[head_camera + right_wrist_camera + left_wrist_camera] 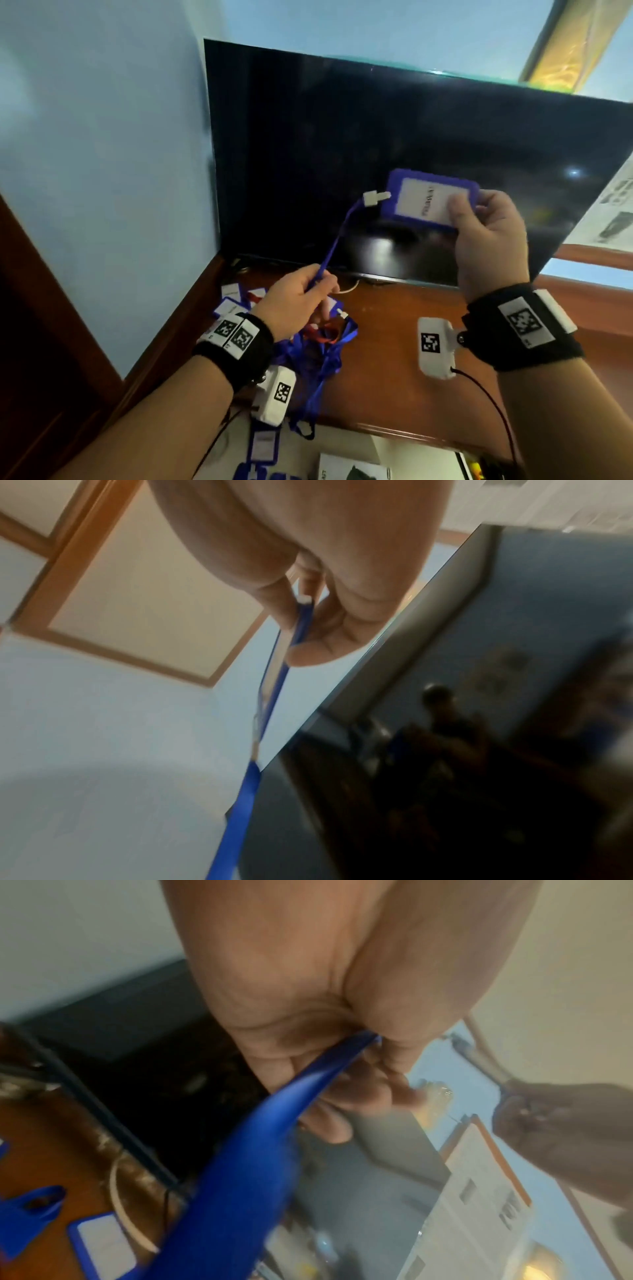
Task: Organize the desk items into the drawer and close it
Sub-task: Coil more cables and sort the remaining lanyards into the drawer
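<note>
My right hand (pixel 479 222) holds a blue badge holder (pixel 424 198) with a white card up in front of the dark monitor, thumb on its face. In the right wrist view the badge holder (pixel 303 620) shows edge-on between thumb and fingers. Its blue lanyard (pixel 335 240) runs down-left from a white clip (pixel 375 198) to my left hand (pixel 308 291), which pinches the strap. The left wrist view shows the lanyard (pixel 274 1123) passing through my curled fingers (pixel 359 1096). More blue badge holders (pixel 231 301) and tangled lanyards (pixel 318 356) lie on the wooden desk (pixel 394 394).
A large dark monitor (pixel 394 154) stands at the back of the desk against a pale blue wall. Below the desk's front edge, a drawer area (pixel 342 459) holds white and blue items. Papers (pixel 613 212) lean at the right.
</note>
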The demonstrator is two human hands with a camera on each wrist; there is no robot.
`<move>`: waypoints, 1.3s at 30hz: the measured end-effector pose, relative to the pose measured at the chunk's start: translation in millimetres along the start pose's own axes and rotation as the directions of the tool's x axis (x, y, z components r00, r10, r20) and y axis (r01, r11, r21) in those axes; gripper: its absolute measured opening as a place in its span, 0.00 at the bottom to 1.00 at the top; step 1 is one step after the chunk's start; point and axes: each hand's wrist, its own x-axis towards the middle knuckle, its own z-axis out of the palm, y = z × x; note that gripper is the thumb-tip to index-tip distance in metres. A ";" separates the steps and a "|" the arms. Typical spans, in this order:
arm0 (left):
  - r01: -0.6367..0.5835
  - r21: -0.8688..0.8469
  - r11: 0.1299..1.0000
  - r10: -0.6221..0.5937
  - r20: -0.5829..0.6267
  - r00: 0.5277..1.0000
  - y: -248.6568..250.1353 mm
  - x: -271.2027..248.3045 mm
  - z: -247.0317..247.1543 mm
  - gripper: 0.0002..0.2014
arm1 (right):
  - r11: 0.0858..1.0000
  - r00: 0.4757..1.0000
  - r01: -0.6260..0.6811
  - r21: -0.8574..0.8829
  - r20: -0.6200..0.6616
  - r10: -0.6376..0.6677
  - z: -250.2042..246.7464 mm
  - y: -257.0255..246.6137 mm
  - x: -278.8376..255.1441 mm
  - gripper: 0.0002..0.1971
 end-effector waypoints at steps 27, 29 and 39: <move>-0.535 0.591 0.603 0.495 0.249 0.833 7.7 -52.2 6.9 0.20 | 0.904 0.918 0.061 -0.423 0.378 0.115 -9.6 138.2 -74.8 0.12; -0.492 0.663 0.565 0.500 0.200 0.843 14.8 -35.8 -6.6 0.16 | 0.930 0.708 0.021 -0.366 0.663 0.245 -3.5 134.6 -94.2 0.11; -0.167 0.556 0.814 0.058 0.207 0.977 -45.3 -68.3 -10.6 0.17 | 0.849 0.929 -0.370 0.376 0.181 0.324 32.0 138.8 -105.7 0.14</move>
